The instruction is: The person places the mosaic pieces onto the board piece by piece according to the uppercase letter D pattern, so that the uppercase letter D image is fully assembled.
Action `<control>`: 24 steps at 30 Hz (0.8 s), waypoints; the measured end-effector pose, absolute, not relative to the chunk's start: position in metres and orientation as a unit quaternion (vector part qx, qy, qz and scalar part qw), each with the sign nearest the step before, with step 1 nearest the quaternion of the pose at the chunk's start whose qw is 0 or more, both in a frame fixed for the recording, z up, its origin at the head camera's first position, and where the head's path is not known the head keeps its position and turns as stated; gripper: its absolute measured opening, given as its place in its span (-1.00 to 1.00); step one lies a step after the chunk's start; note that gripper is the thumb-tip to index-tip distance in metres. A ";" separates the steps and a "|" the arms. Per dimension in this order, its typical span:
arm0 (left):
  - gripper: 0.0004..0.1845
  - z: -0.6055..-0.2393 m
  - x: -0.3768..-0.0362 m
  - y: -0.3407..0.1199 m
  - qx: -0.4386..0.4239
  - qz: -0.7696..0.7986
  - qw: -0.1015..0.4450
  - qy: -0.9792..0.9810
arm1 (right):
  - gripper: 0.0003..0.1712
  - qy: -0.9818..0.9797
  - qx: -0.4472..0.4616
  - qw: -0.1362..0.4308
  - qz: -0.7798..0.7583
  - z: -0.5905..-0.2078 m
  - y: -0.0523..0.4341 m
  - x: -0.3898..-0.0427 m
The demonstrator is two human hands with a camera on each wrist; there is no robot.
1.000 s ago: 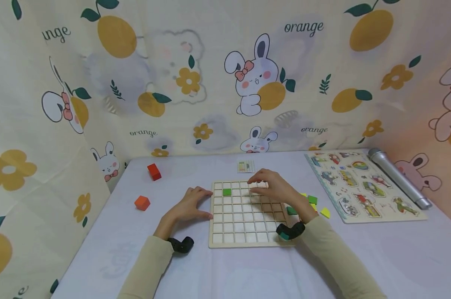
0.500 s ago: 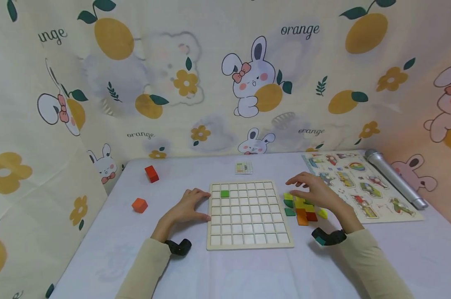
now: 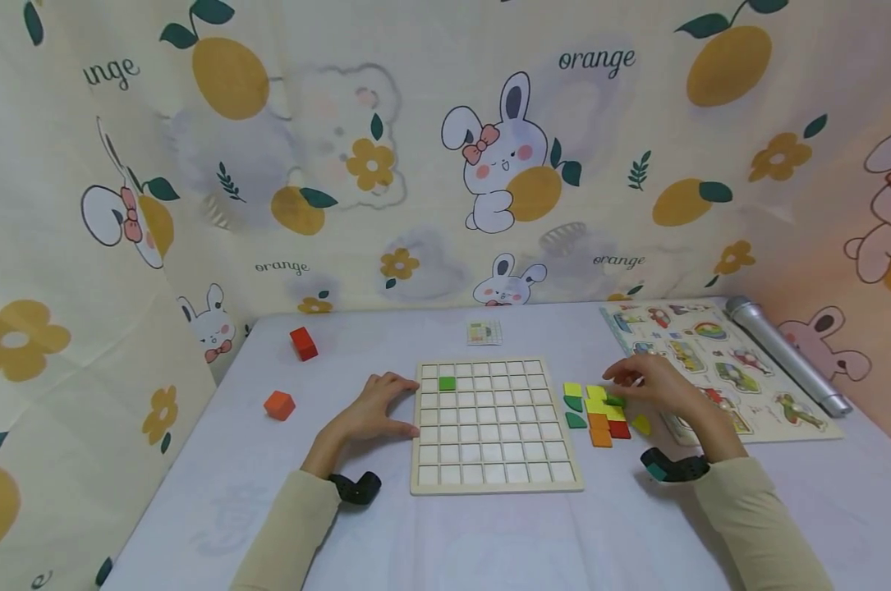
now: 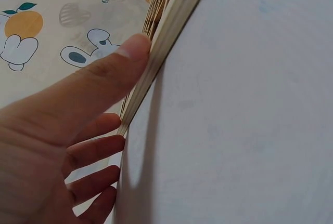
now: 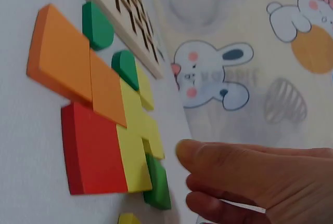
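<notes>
A wooden grid board [image 3: 497,492] lies on the table, with one green square tile [image 3: 447,383] in an upper-left cell. My left hand [image 3: 367,408] rests against its left edge; the left wrist view shows the thumb and fingertips along the wooden side. To the right of the board, my right hand [image 3: 659,386] is over the far right part of a cluster of tiles, fingers loosely bent. In the right wrist view its thumb tip is close to a green block [image 5: 158,182], beside yellow tiles [image 5: 134,156] and a red tile [image 5: 99,151]. Nothing shows between those fingers.
Orange tiles [image 3: 600,437] and rounded green pieces [image 3: 576,420] belong to the cluster. A picture board [image 3: 785,431] and a silver tube [image 3: 788,357] lie at the right. A small card [image 3: 484,332] sits behind the grid; a red block [image 3: 304,344] and orange cube [image 3: 279,405] stand left.
My right hand has moved right, from above the grid board to the far right side of the tile cluster. My left hand has stayed at the board's left edge.
</notes>
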State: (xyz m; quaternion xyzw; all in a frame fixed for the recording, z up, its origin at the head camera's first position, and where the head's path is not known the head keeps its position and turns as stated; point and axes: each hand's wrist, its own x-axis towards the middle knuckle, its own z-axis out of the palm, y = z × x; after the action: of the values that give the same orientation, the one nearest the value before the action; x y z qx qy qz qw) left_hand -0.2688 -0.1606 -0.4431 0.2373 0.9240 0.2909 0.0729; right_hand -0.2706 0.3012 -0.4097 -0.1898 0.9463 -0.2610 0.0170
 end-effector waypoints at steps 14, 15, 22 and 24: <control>-0.20 -0.445 -0.270 -0.163 0.237 0.285 0.073 0.926 | -0.71 0.950 -0.153 0.071 -0.262 -0.416 0.300 -0.273; -0.20 -0.445 -0.270 -0.163 0.237 0.283 0.072 0.927 | -0.70 0.951 -0.155 0.067 -0.261 -0.416 0.299 -0.274; -0.18 -0.447 -0.271 -0.164 0.237 0.285 0.073 0.926 | -0.65 0.960 -0.148 0.050 -0.230 -0.419 0.297 -0.278; -0.18 -0.447 -0.271 -0.164 0.237 0.286 0.073 0.926 | -0.64 0.964 -0.137 0.048 -0.221 -0.418 0.297 -0.279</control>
State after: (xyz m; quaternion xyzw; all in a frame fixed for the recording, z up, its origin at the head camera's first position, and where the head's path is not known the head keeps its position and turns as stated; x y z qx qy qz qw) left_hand -0.2710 -0.1635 -0.4471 0.2368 0.9258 0.2856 0.0728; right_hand -0.2787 0.2968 -0.4178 -0.1365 0.9644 -0.2215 0.0478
